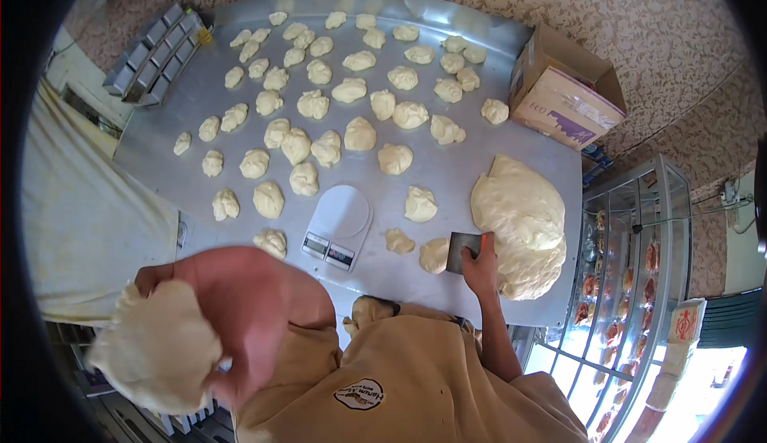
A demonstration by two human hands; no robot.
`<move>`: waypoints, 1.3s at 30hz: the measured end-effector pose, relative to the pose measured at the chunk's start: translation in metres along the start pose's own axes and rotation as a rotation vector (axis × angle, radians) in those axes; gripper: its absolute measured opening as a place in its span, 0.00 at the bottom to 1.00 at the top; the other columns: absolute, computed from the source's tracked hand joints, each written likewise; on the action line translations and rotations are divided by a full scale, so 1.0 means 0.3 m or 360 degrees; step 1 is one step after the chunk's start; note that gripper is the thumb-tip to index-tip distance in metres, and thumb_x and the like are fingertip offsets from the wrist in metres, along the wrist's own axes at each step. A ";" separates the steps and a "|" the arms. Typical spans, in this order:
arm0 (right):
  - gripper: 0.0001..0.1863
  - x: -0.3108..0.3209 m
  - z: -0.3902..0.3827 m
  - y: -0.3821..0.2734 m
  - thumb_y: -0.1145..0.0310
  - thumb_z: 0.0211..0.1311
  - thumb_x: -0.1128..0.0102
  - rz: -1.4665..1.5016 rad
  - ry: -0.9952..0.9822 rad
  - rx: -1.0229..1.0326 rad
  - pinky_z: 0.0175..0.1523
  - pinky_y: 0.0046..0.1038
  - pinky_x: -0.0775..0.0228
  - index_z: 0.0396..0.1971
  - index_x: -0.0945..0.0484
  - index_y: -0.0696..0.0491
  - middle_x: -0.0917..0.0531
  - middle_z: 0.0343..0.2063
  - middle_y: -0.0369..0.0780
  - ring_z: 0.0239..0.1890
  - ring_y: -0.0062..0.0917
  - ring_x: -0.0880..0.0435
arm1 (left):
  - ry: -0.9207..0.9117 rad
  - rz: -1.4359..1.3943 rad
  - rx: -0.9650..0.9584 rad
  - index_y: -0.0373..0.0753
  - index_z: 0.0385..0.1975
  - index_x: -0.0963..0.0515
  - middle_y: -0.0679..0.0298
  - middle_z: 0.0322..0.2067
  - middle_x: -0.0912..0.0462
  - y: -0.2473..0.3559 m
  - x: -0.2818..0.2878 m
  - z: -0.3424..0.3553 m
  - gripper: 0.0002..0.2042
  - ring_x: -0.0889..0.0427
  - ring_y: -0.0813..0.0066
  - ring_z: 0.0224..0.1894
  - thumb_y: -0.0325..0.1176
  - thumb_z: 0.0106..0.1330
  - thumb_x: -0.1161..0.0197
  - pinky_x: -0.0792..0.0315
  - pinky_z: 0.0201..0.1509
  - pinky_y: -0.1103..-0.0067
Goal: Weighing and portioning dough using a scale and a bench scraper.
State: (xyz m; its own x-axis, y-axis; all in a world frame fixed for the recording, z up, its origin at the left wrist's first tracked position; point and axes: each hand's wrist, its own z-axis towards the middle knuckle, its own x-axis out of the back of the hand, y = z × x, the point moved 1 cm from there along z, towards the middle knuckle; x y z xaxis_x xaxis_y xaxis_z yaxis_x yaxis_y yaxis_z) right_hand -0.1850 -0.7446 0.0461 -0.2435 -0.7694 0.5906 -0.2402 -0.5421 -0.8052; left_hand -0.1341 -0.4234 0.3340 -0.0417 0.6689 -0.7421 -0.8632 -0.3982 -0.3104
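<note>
Head view: a pale, ragged lump of soft dough point(156, 351) is held up close to the camera in the left hand point(240, 315), well short of the white digital kitchen scale point(338, 226) and off the table's near left corner. The fingers are curled round the lump's right side and closed on it. Its long axis is seen running roughly from upper left to lower right, the broader end turned downward.

Right of the scale, a dark metal bench scraper point(465, 250) is gripped from below by the right hand point(482, 266), fingers wrapped over its lower edge. The blade is stood against the large cream mound of bulk dough point(523, 227), which lies further right of the scale. A small cut piece point(435, 254) is touched on the scraper's left, and another small piece point(399, 241) is seen between it and the scale.

Beyond the scale, the grey metal tabletop point(447, 171) is crowded with rows of portioned dough balls point(359, 134). A set of grey loaf tins point(156, 51) is placed far up-left of the scale, an open cardboard box point(563, 91) far up-right.
</note>
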 end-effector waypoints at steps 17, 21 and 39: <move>0.16 0.277 0.494 -0.063 0.74 0.60 0.45 -0.0330 0.0103 -0.0060 0.34 0.46 0.29 0.47 0.35 0.54 0.17 0.32 0.51 0.30 0.53 0.19 | -0.2431 0.0194 0.2626 0.42 0.63 0.26 0.48 0.68 0.34 0.035 0.298 -1.506 0.30 0.40 0.49 0.73 0.35 0.58 0.27 0.42 0.74 0.65; 0.16 0.162 0.690 0.007 0.75 0.60 0.47 -0.0677 -0.0076 0.0192 0.35 0.45 0.28 0.48 0.35 0.54 0.16 0.31 0.50 0.30 0.53 0.18 | -0.2599 0.0330 0.2627 0.41 0.65 0.29 0.54 0.67 0.30 0.278 0.270 -1.627 0.34 0.31 0.55 0.68 0.30 0.55 0.27 0.37 0.72 0.68; 0.20 -0.176 0.438 0.065 0.73 0.59 0.45 -0.0482 0.0186 -0.0202 0.37 0.52 0.29 0.51 0.38 0.56 0.18 0.31 0.54 0.31 0.56 0.18 | -0.2041 0.0864 0.3115 0.40 0.62 0.30 0.55 0.57 0.24 0.405 0.409 -1.257 0.31 0.23 0.57 0.57 0.26 0.55 0.33 0.29 0.62 0.70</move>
State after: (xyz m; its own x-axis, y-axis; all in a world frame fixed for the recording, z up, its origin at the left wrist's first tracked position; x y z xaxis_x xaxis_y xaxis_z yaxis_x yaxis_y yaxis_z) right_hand -0.0535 -0.7590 -0.0077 -0.2475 -0.5321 0.8097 -0.4313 -0.6879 -0.5838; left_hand -0.0543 -0.6264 -0.0188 0.1618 0.9453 0.2833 0.0770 -0.2983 0.9513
